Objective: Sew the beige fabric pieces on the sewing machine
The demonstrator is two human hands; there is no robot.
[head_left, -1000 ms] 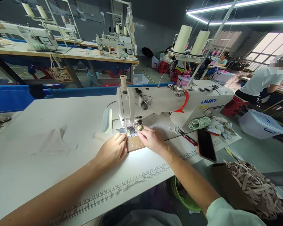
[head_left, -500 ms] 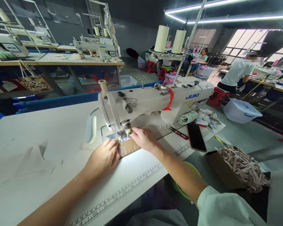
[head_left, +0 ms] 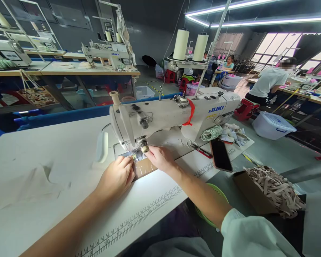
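Observation:
A white JUKI sewing machine (head_left: 166, 116) stands on the white table before me. My left hand (head_left: 117, 174) rests left of its presser foot (head_left: 135, 154), thumb and fingers pressed together; what lies between them is hidden. From the other side my right hand (head_left: 161, 157) reaches in, its fingertips closed right beside the round thread-tension knob (head_left: 144, 147). Whether they touch the knob or pinch something small, I cannot tell. Between the hands lies a brown plate (head_left: 144, 167) with white marks, at the front of the needle area.
Right of the machine lie red-handled thread snips (head_left: 203, 150), a phone (head_left: 220, 155), a coil of pale green cord (head_left: 212, 133) and fabric scraps (head_left: 234, 134). A printed ruler (head_left: 139, 219) runs along the table's front. A box of fabric strips (head_left: 275, 189) stands lower right.
The view has shifted very slightly. Both hands stay by the needle area in nearly the same pose, with no clear change in what they hold.

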